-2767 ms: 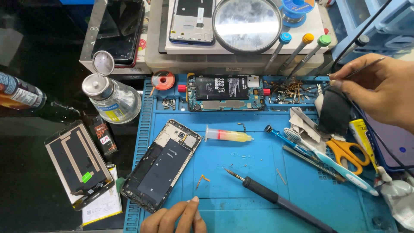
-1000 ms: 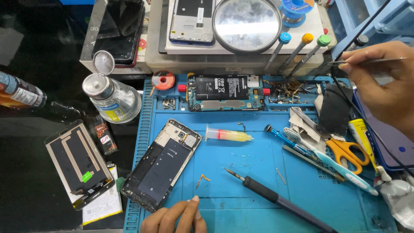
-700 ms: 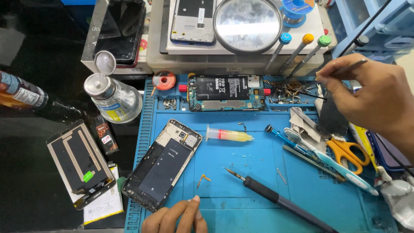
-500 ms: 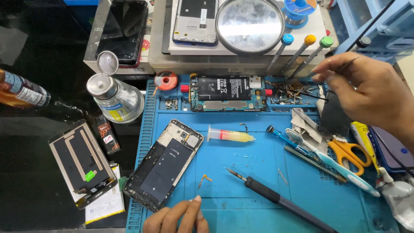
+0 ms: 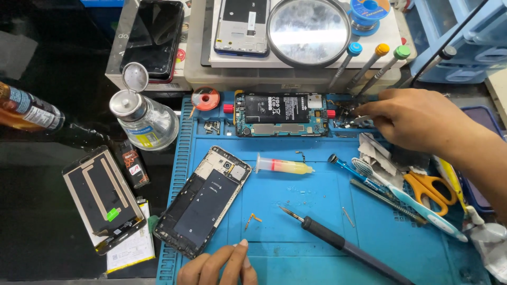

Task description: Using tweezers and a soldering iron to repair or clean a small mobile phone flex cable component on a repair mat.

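Note:
My right hand (image 5: 422, 119) reaches left over the top right of the blue work mat (image 5: 317, 211). Its fingers pinch thin metal tweezers (image 5: 361, 120), whose tips are at a heap of small parts (image 5: 342, 112) beside a phone board with a black battery (image 5: 282, 115). My left hand (image 5: 219, 266) rests at the mat's near edge with its fingers flat and nothing in them, just below a tiny gold part (image 5: 252, 218). An opened phone frame (image 5: 203, 203) lies tilted on the mat, left of that part.
A yellowish syringe (image 5: 282, 166) and a black-handled pointed tool (image 5: 343, 245) lie mid-mat. Orange scissors (image 5: 430, 187) and brushes are at the right. A glass dispenser bottle (image 5: 145, 119), a phone back panel (image 5: 103, 198), a round magnifier (image 5: 309, 31) and screwdrivers (image 5: 369, 66) stand around.
My right hand has come down from the upper right with the thin tool and moved left to the small parts beside the board. My left hand has stayed at the near edge.

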